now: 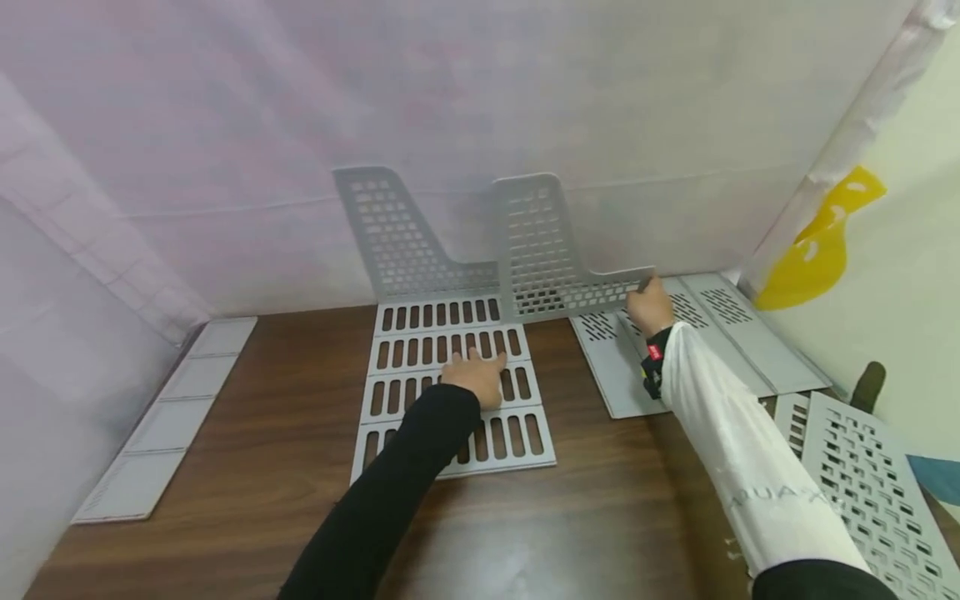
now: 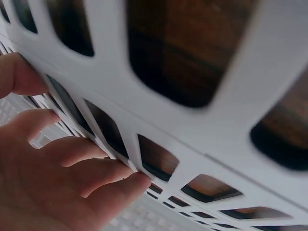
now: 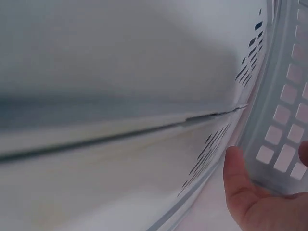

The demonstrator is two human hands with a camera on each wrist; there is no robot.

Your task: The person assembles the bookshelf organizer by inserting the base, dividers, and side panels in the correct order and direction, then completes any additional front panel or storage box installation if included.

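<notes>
My left hand (image 1: 477,377) rests with spread fingers on a light grey panel with rows of long slots (image 1: 378,392), which lies on the brown wooden surface. In the left wrist view, the fingertips (image 2: 139,182) touch the slotted panel's face. My right hand (image 1: 651,307) pinches the low right end of a grey L-shaped perforated panel (image 1: 504,242), which stands upright at the slotted panel's back right. Thumb and panel end also show in the right wrist view, where the fingers are mostly out of frame. A second L-shaped panel (image 1: 438,271) stands upright to its left, against the curtain.
Grey panels with slanted slits (image 1: 731,342) lie at the back right. Perforated panels (image 1: 817,475) lie at the right edge. A narrow sectioned panel (image 1: 161,425) lies at the left. A white curtain (image 1: 450,100) closes the back; a yellow piece (image 1: 810,258) hangs at right.
</notes>
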